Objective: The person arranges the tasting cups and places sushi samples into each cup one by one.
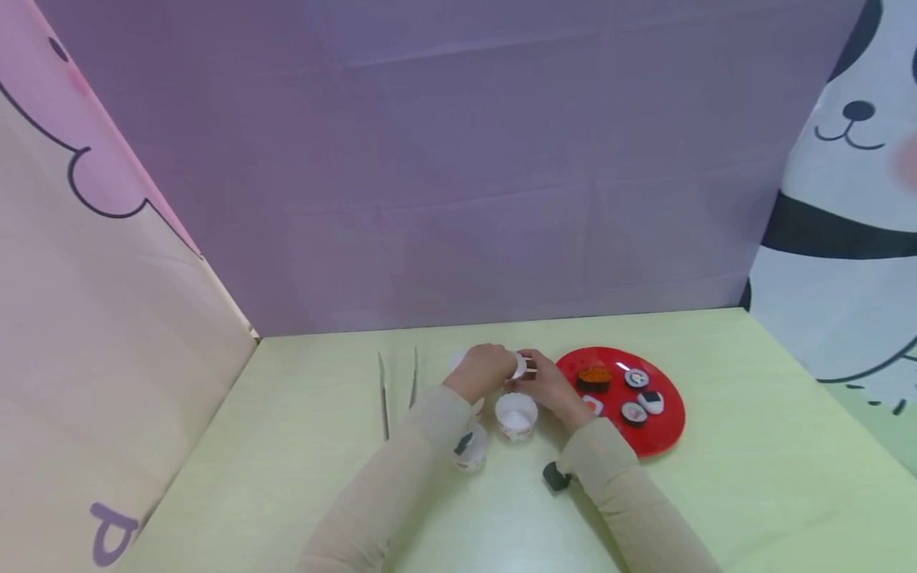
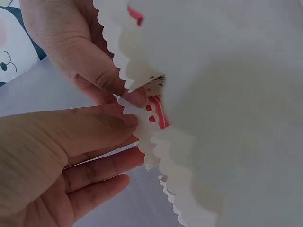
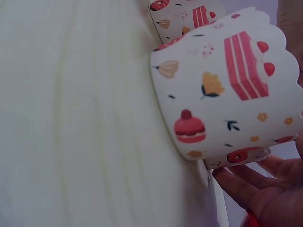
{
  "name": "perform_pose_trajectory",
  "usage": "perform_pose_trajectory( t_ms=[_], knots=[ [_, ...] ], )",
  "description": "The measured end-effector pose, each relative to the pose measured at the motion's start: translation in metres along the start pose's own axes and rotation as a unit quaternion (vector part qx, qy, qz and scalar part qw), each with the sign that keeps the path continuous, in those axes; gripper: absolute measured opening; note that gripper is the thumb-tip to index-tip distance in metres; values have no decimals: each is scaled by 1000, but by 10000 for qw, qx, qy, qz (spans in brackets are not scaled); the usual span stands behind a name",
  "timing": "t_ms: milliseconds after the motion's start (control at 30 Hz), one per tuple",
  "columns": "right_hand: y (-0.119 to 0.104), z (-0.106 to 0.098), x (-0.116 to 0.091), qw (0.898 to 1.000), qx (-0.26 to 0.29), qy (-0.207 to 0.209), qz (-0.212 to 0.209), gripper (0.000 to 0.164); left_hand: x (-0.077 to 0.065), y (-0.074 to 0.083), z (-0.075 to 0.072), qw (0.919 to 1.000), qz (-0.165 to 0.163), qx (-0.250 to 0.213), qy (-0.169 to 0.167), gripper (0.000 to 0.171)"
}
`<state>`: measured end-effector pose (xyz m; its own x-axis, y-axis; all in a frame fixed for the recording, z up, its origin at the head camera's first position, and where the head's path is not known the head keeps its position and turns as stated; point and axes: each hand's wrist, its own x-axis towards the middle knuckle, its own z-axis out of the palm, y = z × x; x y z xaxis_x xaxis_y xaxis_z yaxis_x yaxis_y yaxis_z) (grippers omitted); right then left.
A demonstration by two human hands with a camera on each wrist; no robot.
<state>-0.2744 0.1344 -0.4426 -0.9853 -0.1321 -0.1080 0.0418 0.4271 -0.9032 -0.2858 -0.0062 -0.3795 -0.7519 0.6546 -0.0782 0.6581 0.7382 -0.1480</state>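
Note:
In the head view both hands meet at a white paper baking cup (image 1: 520, 366). My left hand (image 2: 47, 156) pinches its scalloped rim between thumb and fingers, other fingers extended. From the other side my right hand (image 1: 546, 387) holds the rim, its thumb on the paper in the left wrist view. Just in front stands a second paper cup (image 1: 516, 417), and a third cup (image 1: 470, 450) sits by the left sleeve. Close up in the right wrist view, a cup (image 3: 222, 90) has cake prints; right-hand fingers (image 3: 241, 187) touch another behind it.
To the right lies a red plate (image 1: 669, 434) with several toy sushi pieces, including an orange-topped one (image 1: 595, 378) and a rice ball (image 1: 651, 402). Two long thin metal pieces (image 1: 384, 398) lie left of the hands. A dark block (image 1: 555, 477) shows beside the right sleeve.

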Motion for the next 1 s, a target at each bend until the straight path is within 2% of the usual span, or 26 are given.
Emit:
perform_pose_trajectory(
  t_ms=[200,533,767,1000],
  knots=[
    [1,2,1,9999,116,0,-23,59,1,1,2,9998,-125,71,-147,6],
    [-1,-1,0,9999,136,12,36,57,3,-1,5,9999,-80,-59,86,6],
    [-2,-1,-1,9998,182,-17,28,58,-3,-3,2,9985,-165,-208,481,5],
    [-2,0,0,9996,271,-56,59,60,-13,-5,-9,9960,-227,71,861,10]
  ],
)
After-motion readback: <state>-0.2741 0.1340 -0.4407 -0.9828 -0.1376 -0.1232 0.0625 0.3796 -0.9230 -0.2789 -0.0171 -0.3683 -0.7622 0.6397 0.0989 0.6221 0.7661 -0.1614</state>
